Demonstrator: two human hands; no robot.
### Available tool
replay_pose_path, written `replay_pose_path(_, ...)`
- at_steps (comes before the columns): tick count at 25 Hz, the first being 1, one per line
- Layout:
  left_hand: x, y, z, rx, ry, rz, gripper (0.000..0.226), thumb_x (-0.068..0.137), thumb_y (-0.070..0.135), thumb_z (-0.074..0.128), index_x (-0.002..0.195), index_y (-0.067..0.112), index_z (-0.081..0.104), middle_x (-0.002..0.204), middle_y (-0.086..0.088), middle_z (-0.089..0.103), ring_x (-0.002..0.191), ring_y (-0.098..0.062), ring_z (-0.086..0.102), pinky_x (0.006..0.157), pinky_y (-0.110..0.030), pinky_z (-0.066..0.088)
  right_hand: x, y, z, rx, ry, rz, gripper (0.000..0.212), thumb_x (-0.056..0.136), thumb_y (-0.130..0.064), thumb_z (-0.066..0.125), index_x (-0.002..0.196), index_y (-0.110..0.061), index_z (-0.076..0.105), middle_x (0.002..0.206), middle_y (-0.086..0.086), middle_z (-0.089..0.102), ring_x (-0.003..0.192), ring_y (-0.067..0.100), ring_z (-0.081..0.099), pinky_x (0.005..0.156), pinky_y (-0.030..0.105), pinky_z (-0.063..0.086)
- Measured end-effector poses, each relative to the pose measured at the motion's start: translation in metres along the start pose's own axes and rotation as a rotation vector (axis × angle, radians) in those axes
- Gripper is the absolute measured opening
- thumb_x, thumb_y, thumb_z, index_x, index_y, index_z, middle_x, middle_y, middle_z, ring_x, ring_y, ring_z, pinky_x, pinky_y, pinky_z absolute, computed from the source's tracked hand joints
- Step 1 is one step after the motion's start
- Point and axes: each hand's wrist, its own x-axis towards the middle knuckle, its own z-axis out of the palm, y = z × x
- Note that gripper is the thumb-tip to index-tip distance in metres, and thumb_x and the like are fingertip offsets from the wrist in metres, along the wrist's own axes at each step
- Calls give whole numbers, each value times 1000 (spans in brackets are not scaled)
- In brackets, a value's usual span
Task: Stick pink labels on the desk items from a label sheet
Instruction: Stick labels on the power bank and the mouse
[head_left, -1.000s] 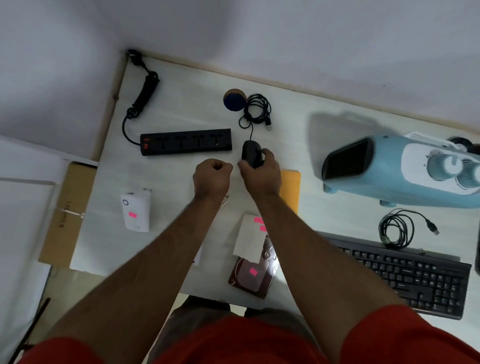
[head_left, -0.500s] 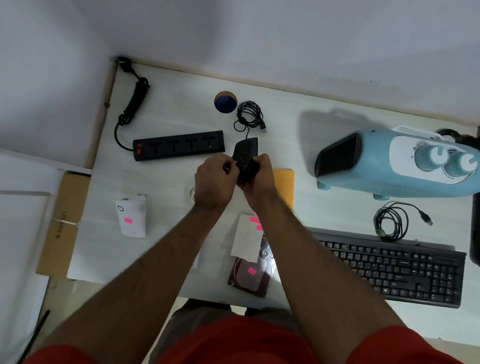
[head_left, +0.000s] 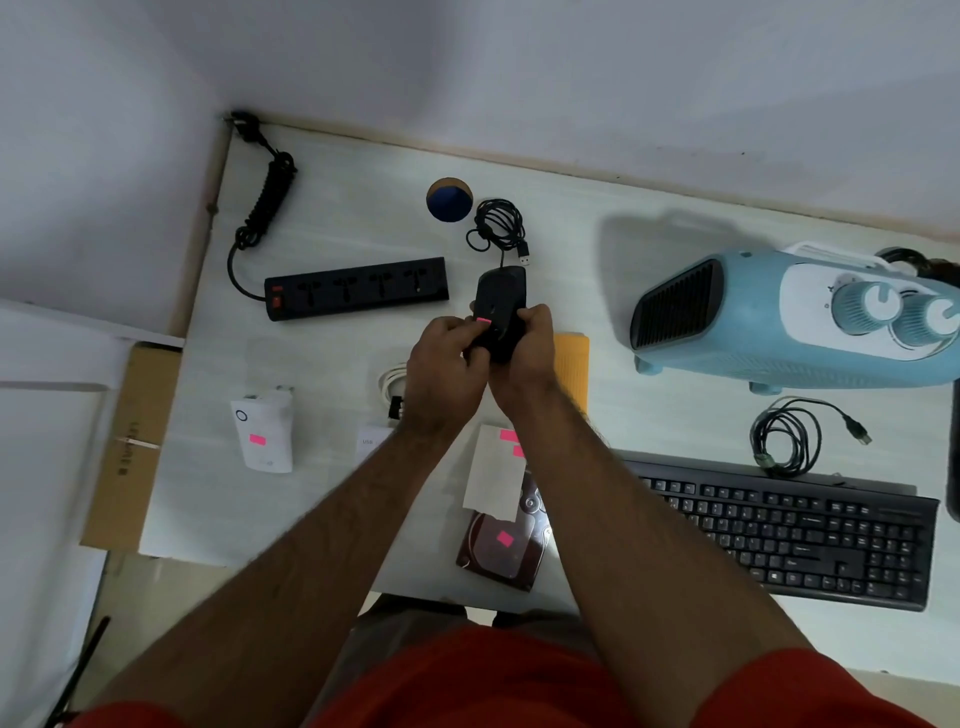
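Mouse (head_left: 500, 296) now lifted beside the power strip (head_left: 356, 287); right hand (head_left: 524, 353) grips it, left hand (head_left: 447, 358) apparently pinches a pink label (head_left: 483, 320) against it. Next: press flat.

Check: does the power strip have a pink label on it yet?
No. The black power strip shows no pink label; only its red switch stands out.
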Motion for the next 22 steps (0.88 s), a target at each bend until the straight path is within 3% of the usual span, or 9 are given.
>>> replay_pose_path(8, -2, 1, 1, 49, 9, -56, 42, 90, -2, 47, 130, 2, 58, 112, -20, 61, 100, -30, 61, 79, -17, 38, -2, 5, 6, 100, 14, 13, 49, 94, -35, 34, 115, -1, 62, 99, 16, 65, 95, 26, 60, 83, 32, 52)
replay_pose_path(13, -12, 4, 3, 28, 19, 9, 45, 89, 1, 42, 130, 3, 60, 127, -21, 59, 118, -30, 57, 96, -19, 37, -4, 2, 8, 170, 4, 34, 51, 93, -35, 35, 121, -1, 59, 98, 14, 66, 90, 25, 61, 79, 31, 53)
replay_pose_path(16, -12, 3, 5, -29, 33, -5, 45, 86, 1, 42, 126, 4, 63, 124, -19, 62, 117, -28, 58, 98, -20, 39, -2, 2, 7, 148, 23, 26, 56, 90, -36, 38, 126, 2, 57, 100, 16, 64, 91, 26, 60, 81, 33, 52)
replay_pose_path(19, -9, -2, 7, -111, 103, -180, 38, 87, -2, 46, 120, 2, 65, 118, -15, 68, 111, -26, 62, 92, -20, 42, -1, 4, 3, -97, 111, -50, 57, 83, -35, 49, 129, -3, 57, 102, 12, 59, 93, 25, 56, 75, 33, 54)
replay_pose_path(22, -4, -11, 11, -111, 42, -348, 32, 90, 3, 50, 118, 3, 65, 116, -13, 68, 107, -23, 62, 88, -23, 44, 2, 11, -10, -640, 242, -245, 54, 86, -27, 66, 137, -14, 54, 113, 4, 61, 100, 22, 62, 83, 38, 58)
